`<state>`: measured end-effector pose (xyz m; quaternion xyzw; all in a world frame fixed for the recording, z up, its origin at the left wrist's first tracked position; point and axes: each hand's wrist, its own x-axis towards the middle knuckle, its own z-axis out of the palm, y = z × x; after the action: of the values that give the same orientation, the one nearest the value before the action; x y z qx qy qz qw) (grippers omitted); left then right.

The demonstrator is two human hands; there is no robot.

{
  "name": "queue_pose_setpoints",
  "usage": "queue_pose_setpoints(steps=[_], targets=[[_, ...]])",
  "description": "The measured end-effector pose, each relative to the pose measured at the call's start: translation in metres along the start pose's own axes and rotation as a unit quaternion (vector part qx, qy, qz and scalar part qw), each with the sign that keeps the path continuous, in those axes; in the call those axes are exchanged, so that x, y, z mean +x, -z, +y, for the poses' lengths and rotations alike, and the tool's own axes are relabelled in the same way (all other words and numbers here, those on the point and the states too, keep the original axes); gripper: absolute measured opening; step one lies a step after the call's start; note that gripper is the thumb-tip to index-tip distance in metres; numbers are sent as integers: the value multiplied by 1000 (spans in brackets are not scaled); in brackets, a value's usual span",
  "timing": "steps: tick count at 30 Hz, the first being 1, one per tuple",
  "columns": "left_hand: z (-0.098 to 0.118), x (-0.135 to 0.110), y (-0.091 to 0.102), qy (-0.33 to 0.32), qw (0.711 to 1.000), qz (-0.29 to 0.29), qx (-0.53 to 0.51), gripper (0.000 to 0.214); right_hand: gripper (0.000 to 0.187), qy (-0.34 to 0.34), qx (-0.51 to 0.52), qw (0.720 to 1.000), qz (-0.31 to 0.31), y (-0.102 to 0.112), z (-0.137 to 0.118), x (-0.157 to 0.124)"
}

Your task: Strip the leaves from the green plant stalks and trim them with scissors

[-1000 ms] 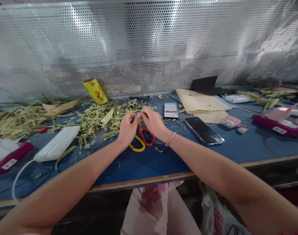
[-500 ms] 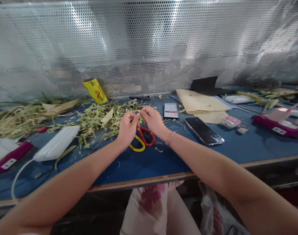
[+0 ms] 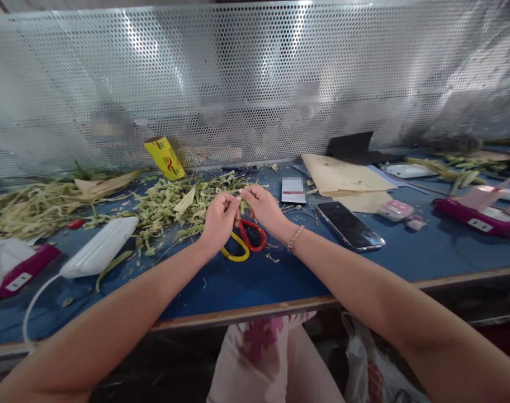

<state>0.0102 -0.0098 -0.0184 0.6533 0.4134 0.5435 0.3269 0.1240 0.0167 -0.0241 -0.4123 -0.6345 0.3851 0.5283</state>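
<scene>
My left hand (image 3: 220, 219) and my right hand (image 3: 263, 208) meet over the table with fingertips pinched together. Between them shows a small green plant piece (image 3: 243, 206), mostly hidden by the fingers. Under the hands lie scissors with one red handle (image 3: 264, 239) and one yellow handle (image 3: 247, 254); their blades are out of sight. Just beyond and to the left of my left hand spreads a heap of pale green plant bits (image 3: 163, 204), with a broad dry piece on top.
A yellow tube (image 3: 165, 158) leans by the perforated metal screen (image 3: 255, 67). A white power adapter (image 3: 99, 249) with its cord and a purple power strip (image 3: 22, 271) are at left. At right are a phone (image 3: 349, 225), brown paper (image 3: 343, 176), a pink earphone case (image 3: 395, 209) and another purple strip (image 3: 477, 217).
Both hands keep pinching at almost the same spot, with only a slight shift of the fingers. The whole view has moved a little; the scissors and other things stay put.
</scene>
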Motion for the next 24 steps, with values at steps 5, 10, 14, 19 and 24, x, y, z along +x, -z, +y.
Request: queue_pose_setpoints(steps=[5, 10, 14, 19, 24], targets=[[-5, 4, 4, 1, 999, 39, -5, 21, 29, -39, 69, 994, -72, -2, -1, 2], [-2, 5, 6, -3, 999, 5, 42, 19, 29, 2, 42, 996, -73, 1, 1, 2], [-3, 5, 6, 7, 1000, -19, 20, 21, 32, 69, 3, 996, -49, 5, 4, 4], [-3, 6, 5, 25, 999, -40, -13, 22, 26, 73, -9, 997, -21, 7, 2, 3], [-3, 6, 4, 28, 996, -88, 6, 26, 24, 72, -8, 997, -6, 7, -1, 2]])
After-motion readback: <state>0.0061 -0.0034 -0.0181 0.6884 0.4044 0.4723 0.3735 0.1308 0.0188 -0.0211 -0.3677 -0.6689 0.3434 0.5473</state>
